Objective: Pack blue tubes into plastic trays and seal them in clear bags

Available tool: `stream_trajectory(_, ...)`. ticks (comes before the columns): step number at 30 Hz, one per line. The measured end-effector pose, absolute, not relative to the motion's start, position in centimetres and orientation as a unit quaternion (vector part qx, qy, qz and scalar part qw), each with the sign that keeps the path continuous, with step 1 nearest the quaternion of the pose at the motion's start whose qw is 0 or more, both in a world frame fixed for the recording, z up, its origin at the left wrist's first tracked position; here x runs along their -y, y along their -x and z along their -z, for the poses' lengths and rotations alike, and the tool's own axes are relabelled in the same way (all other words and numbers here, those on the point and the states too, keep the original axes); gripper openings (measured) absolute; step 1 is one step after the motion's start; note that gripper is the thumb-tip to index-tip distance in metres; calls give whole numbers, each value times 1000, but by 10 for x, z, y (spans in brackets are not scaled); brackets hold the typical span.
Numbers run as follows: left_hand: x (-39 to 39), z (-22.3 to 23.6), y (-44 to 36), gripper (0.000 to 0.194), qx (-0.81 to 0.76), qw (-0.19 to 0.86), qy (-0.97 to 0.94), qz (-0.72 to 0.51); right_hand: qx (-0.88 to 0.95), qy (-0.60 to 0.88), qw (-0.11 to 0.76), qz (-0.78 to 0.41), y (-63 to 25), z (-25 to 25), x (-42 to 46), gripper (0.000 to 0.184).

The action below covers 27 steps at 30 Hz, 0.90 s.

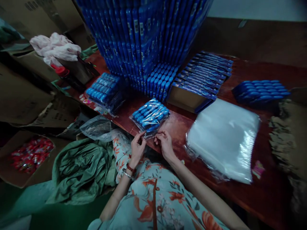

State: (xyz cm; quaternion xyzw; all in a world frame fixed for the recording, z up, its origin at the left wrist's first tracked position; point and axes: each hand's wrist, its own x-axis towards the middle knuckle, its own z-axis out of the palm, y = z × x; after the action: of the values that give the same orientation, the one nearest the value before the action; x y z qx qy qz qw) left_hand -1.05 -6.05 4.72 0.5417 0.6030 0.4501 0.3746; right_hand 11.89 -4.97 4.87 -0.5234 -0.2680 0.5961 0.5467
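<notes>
A clear plastic bag [149, 134] wraps a block of blue, rounded-end packs [150, 114] near the table's front edge. My left hand [138, 147] pinches the bag's near left corner between thumb and fingertips. At the near right corner, the curled fingers of my right hand [165, 143] close on the bag's edge; the exact grip is small and dim. Behind the bagged block stand unwrapped blue packs [161, 80] in rows. To the right lies a pile of flat clear bags [223, 137].
Tall stacks of blue packs [134, 38] rise at the back. Another wrapped block [103, 89] sits left, beside a red-capped bottle [62, 72]. An open carton [185, 97] with blue cards and more blue packs [262, 91] stand right. Green cloth [83, 172] hangs lower left.
</notes>
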Motion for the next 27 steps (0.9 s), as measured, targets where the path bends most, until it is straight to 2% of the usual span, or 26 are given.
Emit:
stream_trajectory(3, 61, -50, 12, 26, -600, 384, -537, -452, 303, 560, 503, -585, -118, -46, 62, 19)
stream_trajectory(6, 59, -55, 15, 26, -586, 400, -543, -449, 404, 581, 386, -592, -125, -50, 79, 23)
stream_trajectory(8, 59, -58, 16, 26, -582, 407, -539, -453, 492, 626, 306, -523, -133, -56, 91, 30)
stream_trajectory(11, 62, -60, 16, 27, -585, 422, -520, -458, 590, 714, 160, -341, -142, -68, 99, 46)
stream_trajectory(12, 63, -61, 16, 27, -585, 431, -513, -457, 612, 725, 107, -298, -142, -72, 97, 47)
stream_trajectory(14, 64, -65, 14, 28, -581, 448, -502, -458, 652, 713, 25, -256, -139, -77, 87, 36)
stream_trajectory(16, 62, -72, 15, 29, -575, 458, -498, -460, 690, 680, -10, -248, -130, -80, 77, 29)
stream_trajectory(18, 57, -81, 18, 31, -570, 464, -497, -462, 733, 630, -12, -256, -118, -82, 72, 36)
stream_trajectory(20, 49, -92, 24, 32, -568, 472, -495, -459, 805, 525, -19, -277, -104, -82, 77, 37)
stream_trajectory(24, 33, -110, 41, 33, -575, 465, -487, -465, 912, 282, -65, -289, -83, -79, 104, 21)
stream_trajectory(27, 25, -116, 49, 33, -576, 463, -479, -474, 914, 312, -71, -249, -78, -73, 113, 15)
